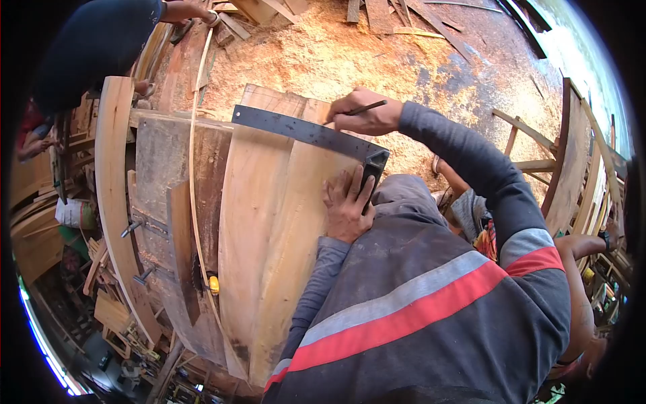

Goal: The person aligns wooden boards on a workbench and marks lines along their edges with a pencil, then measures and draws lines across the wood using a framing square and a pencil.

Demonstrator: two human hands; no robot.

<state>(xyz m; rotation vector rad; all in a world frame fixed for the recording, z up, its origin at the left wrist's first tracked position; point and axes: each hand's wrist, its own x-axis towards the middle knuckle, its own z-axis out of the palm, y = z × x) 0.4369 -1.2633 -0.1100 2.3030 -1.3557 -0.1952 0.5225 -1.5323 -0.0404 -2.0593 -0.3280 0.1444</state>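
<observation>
Dark-sleeved forearms reach over a pale wooden board [259, 215] made of planks side by side. Across its far end lies a large try square [296, 128] with a dark blade and a black stock. My right hand [367, 113] pinches a dark pencil [367, 108] at the blade's far edge; the tip is hard to make out. Flat on the board, my left hand [346, 209] rests with fingers stretched apart. Its fingers touch the board and the square's stock, which is partly covered.
A thin, long wood strip [195, 148] runs left of the board, near a yellow tape measure [214, 285]. Clamps [131, 229] and an upright plank [114, 135] stand farther left. Sawdust [303, 60] covers the floor. Another person [101, 47] is at upper left.
</observation>
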